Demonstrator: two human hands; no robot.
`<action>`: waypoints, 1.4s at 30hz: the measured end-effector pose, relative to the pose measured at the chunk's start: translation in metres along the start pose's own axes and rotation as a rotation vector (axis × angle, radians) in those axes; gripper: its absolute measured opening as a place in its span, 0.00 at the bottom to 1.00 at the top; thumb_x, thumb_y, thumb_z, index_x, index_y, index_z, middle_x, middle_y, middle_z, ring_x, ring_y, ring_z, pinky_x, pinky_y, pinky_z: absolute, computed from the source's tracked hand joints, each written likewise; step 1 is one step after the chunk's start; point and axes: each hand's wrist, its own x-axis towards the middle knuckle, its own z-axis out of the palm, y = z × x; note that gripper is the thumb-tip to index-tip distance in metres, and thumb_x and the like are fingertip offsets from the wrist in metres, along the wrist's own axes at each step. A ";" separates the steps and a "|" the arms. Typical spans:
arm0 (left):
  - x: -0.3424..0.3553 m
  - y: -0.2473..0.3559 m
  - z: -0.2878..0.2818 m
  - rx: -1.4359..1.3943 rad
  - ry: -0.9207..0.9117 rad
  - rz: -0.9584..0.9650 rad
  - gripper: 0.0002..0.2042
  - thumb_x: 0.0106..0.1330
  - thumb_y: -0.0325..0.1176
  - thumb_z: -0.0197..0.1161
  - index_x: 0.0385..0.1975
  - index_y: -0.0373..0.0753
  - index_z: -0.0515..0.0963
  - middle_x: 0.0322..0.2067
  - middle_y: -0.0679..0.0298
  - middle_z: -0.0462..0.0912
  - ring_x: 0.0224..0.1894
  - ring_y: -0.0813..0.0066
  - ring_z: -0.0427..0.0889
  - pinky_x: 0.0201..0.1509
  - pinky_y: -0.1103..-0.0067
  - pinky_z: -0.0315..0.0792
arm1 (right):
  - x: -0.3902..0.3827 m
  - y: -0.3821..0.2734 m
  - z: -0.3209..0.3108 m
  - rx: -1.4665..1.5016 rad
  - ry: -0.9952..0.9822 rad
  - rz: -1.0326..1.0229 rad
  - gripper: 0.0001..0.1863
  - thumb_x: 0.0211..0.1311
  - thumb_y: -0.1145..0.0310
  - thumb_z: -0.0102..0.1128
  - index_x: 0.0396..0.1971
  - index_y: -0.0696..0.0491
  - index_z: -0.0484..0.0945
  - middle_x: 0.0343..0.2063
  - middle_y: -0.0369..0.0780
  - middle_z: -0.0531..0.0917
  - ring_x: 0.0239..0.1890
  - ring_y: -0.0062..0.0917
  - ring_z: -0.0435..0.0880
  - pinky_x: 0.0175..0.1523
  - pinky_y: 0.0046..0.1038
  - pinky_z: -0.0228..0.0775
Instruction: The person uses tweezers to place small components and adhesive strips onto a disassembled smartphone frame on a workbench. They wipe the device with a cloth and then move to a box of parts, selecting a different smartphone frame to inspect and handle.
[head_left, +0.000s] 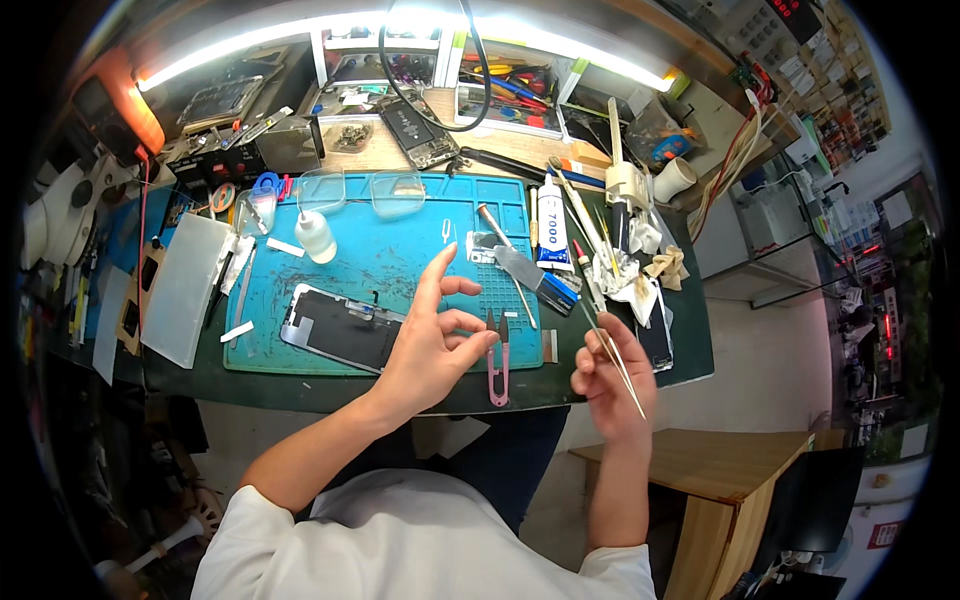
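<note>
My left hand (425, 345) hovers above the near part of the blue work mat (375, 265). Its index finger points up, the other fingers curl loosely, and nothing shows between them. Beneath and left of this hand lies a dark phone screen assembly (335, 325), partly covered by it. Pink-handled thread snips (499, 385) rest at the mat's front edge, just right of my left thumb. Over the right front edge of the bench, my right hand (618, 385) grips slim metal tweezers (628, 378), which slant across the fingers.
A white dropper bottle (317, 240) and clear plastic trays (398, 192) stand on the mat's far left. A glue tube (552, 225), a grey-and-blue tool (538, 280) and crumpled tissues (638, 290) crowd the right. An opened phone (420, 135) lies behind. A cable loop (487, 85) hangs above.
</note>
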 end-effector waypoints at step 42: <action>-0.003 0.000 0.000 0.025 -0.017 0.010 0.48 0.64 0.10 0.63 0.80 0.44 0.42 0.59 0.54 0.65 0.46 0.78 0.83 0.49 0.85 0.84 | 0.008 0.041 0.013 -0.335 0.058 -0.227 0.19 0.75 0.66 0.61 0.54 0.67 0.79 0.40 0.49 0.88 0.42 0.33 0.91 0.46 0.30 0.87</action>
